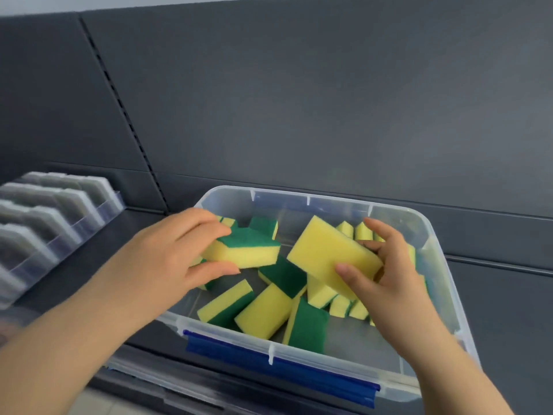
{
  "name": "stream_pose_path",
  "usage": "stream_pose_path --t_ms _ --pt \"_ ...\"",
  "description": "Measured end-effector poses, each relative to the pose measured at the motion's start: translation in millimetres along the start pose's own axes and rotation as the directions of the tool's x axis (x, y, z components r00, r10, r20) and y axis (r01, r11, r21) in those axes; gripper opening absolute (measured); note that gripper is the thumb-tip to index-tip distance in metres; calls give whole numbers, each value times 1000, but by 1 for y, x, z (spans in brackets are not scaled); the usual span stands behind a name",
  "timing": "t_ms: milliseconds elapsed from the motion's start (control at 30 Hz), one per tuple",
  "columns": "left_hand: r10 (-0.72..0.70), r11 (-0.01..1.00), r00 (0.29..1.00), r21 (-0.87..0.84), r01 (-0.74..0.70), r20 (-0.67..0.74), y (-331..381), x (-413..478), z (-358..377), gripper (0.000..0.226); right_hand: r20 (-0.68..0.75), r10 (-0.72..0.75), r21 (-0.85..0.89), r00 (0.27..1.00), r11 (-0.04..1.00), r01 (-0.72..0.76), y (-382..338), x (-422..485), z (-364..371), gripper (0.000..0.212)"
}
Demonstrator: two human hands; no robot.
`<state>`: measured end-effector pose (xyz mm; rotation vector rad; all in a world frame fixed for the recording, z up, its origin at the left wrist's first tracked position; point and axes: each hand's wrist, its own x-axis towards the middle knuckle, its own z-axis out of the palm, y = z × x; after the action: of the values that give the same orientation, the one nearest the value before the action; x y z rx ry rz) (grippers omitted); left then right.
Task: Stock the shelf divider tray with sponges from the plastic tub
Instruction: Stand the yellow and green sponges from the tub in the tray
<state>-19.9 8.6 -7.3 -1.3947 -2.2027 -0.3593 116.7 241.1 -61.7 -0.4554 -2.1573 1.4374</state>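
Observation:
A clear plastic tub [323, 199] with a blue latch sits on the dark shelf and holds several yellow sponges with green scouring sides. My left hand [167, 259] grips one sponge [248, 250], green side up, over the tub's left part. My right hand [386, 271] holds a second sponge [326, 250] tilted, its yellow face toward me, above the tub's middle. The clear shelf divider tray [54, 217] stands at the far left, blurred, with pale grey contents in its lanes.
A dark grey back panel with a slotted upright [125, 115] rises behind the shelf. The tub's lid [143, 372] lies under the tub at the front left. Dark shelf surface [104, 259] shows between tray and tub.

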Motion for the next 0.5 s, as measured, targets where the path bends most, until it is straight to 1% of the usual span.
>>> stream_pose_path --t_ms 67,133,200,233,267,367,433,500 --pt "-89 994 991 -69 82 -102 0 -18 0 46 -3 -18 8 1000 1000 18 -8 -2 14 57" --pt "-205 973 964 -139 183 -169 -4 -41 -1 38 17 -22 43 1000 999 21 -19 -4 30 60" --pt "-360 924 906 -222 313 -222 -11 -68 -4 34 59 -20 99 998 995 14 -32 -8 49 60" --pt "-423 895 875 -261 362 -235 -17 -82 -7 37 77 -23 127 997 992 13 -40 -11 61 59" --pt "-456 877 857 -286 386 -239 -25 -96 -11 43 89 -31 158 996 987 16 -48 -14 73 57" --pt "-484 862 848 -285 420 -217 -56 -137 -33 59 89 -65 262 994 964 40 -75 -26 118 51" --pt "-498 857 835 -282 432 -234 -82 -167 -55 54 87 -91 313 992 948 60 -92 -37 155 46" --pt "-501 856 823 -291 427 -268 -111 -200 -75 47 102 -116 322 988 943 77 -107 -50 198 45"
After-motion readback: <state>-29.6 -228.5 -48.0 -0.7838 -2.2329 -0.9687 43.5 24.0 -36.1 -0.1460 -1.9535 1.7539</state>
